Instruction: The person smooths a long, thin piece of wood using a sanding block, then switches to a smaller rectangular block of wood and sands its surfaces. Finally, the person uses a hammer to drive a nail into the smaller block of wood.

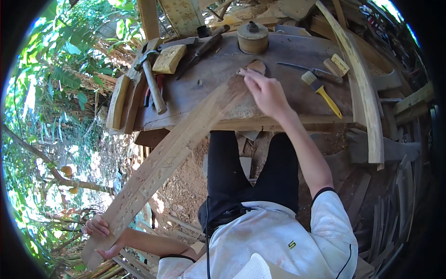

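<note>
A long wooden plank (160,156), pitted with small holes along its lower half, slants from the workbench down to the lower left. Near its lower end my left hand (104,237) grips it, with the fingers over one edge and the thumb at the other. My right hand (267,92) presses down at the far end, its fingers bent and close together. Beneath and beside those fingers shows a thin brown piece (257,67); whether it is a loose sheet or the plank's tip I cannot tell. Darker, rubbed-looking wood lies beside this hand.
The workbench (297,109) holds a hammer (153,86), a wood block (169,59), a round wooden pot (252,38), a knife (309,69) and a yellow-handled paintbrush (323,93). A long curved wooden strip (362,88) runs along the right. Scrap strips (390,209) lie at the lower right.
</note>
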Demonstrator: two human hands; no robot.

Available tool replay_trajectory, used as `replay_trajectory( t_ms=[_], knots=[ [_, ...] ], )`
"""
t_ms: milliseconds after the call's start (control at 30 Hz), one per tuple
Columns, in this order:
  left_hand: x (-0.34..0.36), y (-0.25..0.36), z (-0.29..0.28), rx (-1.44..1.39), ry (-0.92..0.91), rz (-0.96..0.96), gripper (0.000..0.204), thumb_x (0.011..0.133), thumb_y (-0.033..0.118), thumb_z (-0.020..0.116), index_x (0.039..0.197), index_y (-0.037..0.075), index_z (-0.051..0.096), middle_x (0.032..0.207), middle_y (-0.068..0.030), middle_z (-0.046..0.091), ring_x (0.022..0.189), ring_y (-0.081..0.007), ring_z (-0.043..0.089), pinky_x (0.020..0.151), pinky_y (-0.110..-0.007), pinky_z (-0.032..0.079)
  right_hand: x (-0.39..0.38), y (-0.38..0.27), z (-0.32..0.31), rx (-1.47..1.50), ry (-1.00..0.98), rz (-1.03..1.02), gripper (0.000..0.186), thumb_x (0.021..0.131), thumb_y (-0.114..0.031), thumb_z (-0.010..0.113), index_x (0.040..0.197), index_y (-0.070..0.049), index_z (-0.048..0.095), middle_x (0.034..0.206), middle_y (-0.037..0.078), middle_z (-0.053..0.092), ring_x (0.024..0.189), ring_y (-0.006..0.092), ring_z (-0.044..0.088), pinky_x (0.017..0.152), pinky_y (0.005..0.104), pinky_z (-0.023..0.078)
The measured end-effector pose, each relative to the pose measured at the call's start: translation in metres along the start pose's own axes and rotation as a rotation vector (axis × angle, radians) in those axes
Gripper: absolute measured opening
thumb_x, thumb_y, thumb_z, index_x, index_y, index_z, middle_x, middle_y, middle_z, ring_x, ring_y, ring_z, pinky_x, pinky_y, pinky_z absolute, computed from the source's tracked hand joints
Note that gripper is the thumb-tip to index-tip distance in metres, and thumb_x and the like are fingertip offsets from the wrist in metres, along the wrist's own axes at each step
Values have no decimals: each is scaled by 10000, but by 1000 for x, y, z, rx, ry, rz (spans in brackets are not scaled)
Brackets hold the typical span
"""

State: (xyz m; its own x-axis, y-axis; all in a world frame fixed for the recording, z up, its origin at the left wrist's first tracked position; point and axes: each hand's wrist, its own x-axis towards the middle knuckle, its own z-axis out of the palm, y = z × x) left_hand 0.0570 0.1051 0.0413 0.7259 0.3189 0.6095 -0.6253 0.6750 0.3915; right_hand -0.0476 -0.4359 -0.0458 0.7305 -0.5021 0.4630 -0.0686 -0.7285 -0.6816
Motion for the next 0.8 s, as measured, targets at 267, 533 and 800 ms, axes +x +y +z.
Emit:
replay_trajectory(
  t_ms=[267,533,800],
  knots=[
    [9,13,59,-304,-404,213,467,740,318,746,1070,60,541,600,61,513,501,-71,535,551,-230,473,6,-36,12,144,111,-200,266,1066,-163,631,1264,-35,755,1350,139,740,1360,326,642,1055,430,590],
    [22,21,82,-394,-718,257,492,807,433,720,1122,89,562,727,40,566,531,-77,550,562,-258,502,8,-65,-18,233,-180,-111,267,1067,-256,637,1086,-33,783,1120,141,798,1060,313,767,907,409,609],
    [21,25,89,-391,-797,262,490,899,478,668,1223,135,536,879,21,585,572,-85,558,574,-297,524,7,-60,-12,154,-28,-358,298,1079,-280,601,1028,-45,777,1016,152,788,910,327,767,802,448,608]
  ],
)
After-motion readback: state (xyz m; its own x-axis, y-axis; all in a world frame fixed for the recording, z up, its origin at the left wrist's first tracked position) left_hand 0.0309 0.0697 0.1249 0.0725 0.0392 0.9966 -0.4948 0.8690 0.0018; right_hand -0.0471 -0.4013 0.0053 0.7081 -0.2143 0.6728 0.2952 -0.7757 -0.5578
